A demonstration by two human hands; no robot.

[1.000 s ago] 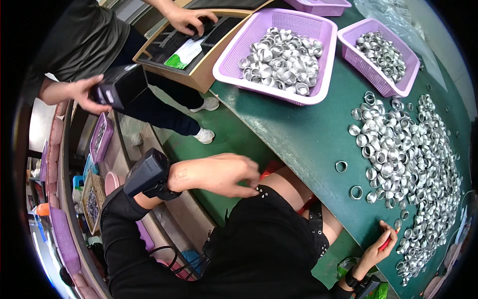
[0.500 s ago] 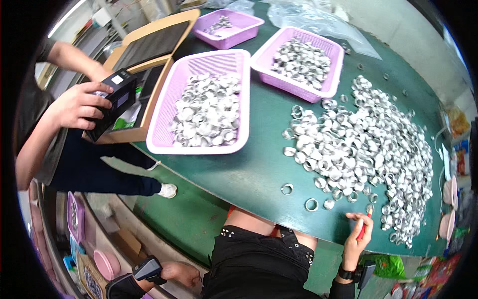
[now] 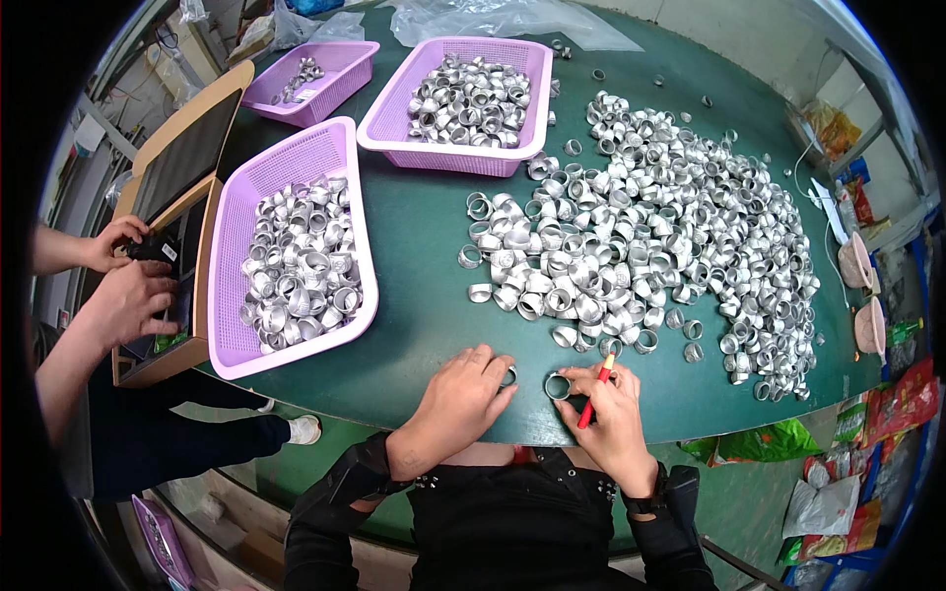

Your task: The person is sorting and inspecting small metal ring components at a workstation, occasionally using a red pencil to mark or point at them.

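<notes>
My left hand [image 3: 455,399] is at the table's near edge, its fingers and thumb closed on a small metal ring [image 3: 509,375], which they partly hide. Just to its right, my right hand [image 3: 613,419] pinches another metal ring [image 3: 558,386] at the thumb and fingertips. That same hand also grips a slim red pen-like tool [image 3: 588,410] with a yellow end pointing up and away from me. A large heap of silvery metal rings [image 3: 650,227] spreads over the green table [image 3: 419,315] beyond both hands.
Two purple baskets of rings, one near left [image 3: 367,305] and one farther back [image 3: 463,158], flank the heap. A smaller purple basket [image 3: 340,94] stands behind. At the left, a co-worker's hands [image 3: 133,295] reach into an open cardboard box [image 3: 200,286]. Clear plastic sheeting [image 3: 512,22] lies at the far edge.
My left hand has come up from beside my body onto the table to a ring. My right hand has moved left to another ring, keeping the red tool. The co-worker's black device has gone down into the box.
</notes>
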